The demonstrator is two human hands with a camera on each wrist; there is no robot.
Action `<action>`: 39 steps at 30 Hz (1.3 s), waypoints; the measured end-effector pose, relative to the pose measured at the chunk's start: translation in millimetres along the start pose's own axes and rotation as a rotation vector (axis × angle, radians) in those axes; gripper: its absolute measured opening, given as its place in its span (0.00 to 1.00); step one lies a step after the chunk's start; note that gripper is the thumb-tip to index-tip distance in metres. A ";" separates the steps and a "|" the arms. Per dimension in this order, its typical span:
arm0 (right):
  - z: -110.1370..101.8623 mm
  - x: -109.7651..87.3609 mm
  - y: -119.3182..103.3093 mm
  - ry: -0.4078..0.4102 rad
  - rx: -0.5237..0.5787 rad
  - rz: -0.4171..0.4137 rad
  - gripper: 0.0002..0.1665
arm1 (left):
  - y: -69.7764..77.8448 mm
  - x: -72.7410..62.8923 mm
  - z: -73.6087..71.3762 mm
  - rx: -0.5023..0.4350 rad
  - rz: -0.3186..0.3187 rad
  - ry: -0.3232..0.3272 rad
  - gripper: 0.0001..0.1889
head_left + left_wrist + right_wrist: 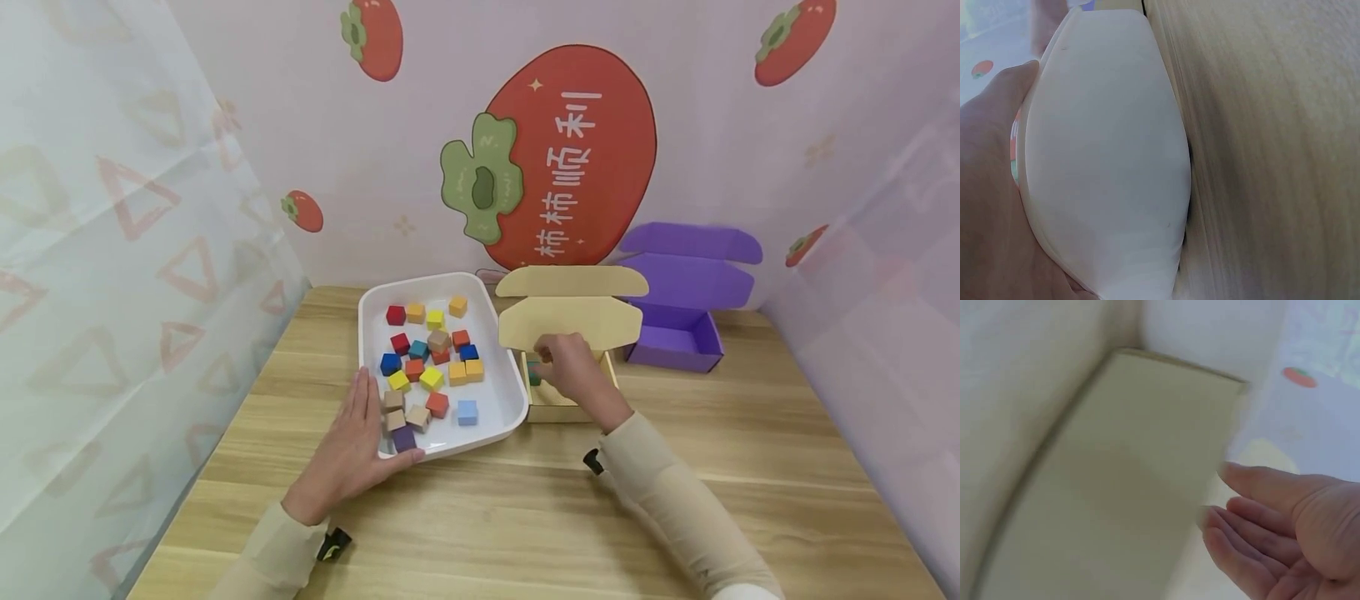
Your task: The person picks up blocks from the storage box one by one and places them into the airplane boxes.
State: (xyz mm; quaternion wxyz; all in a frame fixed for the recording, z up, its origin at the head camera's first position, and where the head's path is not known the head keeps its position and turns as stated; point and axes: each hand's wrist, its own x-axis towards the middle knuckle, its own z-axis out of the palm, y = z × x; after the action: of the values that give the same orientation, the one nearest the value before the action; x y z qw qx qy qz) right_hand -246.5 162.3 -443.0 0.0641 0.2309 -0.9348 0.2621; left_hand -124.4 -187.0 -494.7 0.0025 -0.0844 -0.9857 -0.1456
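Note:
A white tray (495,421) holds several coloured and plain wooden cubes. My left hand (348,442) rests along its left side with straight fingers, the thumb lying on the front rim. From the left wrist view, the tray's outer wall (1107,150) fills the middle beside that hand. Over an open pale yellow box (562,413) hovers my right hand (573,367), fingers loosely bent. A green cube (534,373) lies inside that box by its left wall. In the right wrist view, thumb and fingertips are apart, with nothing seen between them, beside the box's blurred wall (1104,469).
Behind and right of the yellow box stands an open purple box (675,360), its lid raised. The yellow box's raised lid (570,321) stands behind my right hand. A printed cloth backdrop (712,167) encloses the wooden table (487,525) at the back and sides.

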 end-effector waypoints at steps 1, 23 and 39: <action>-4.2 1.5 -4.2 -0.012 0.008 -0.007 0.13 | -0.2 0.4 -0.4 -0.003 -0.001 -0.001 0.72; 48.1 12.9 -71.1 -0.446 0.010 -0.121 0.11 | -1.0 0.4 2.1 -0.023 0.007 0.008 0.72; 36.1 9.9 -68.1 -0.400 0.051 -0.094 0.11 | -0.6 -0.8 0.2 -0.023 -0.002 0.006 0.73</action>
State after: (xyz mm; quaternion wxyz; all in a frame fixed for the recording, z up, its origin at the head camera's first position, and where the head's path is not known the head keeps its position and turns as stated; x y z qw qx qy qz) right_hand -223.5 88.1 -440.1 -0.1165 0.3231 -0.9102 0.2314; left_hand -123.7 -187.6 -495.0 0.0042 -0.0831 -0.9841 -0.1572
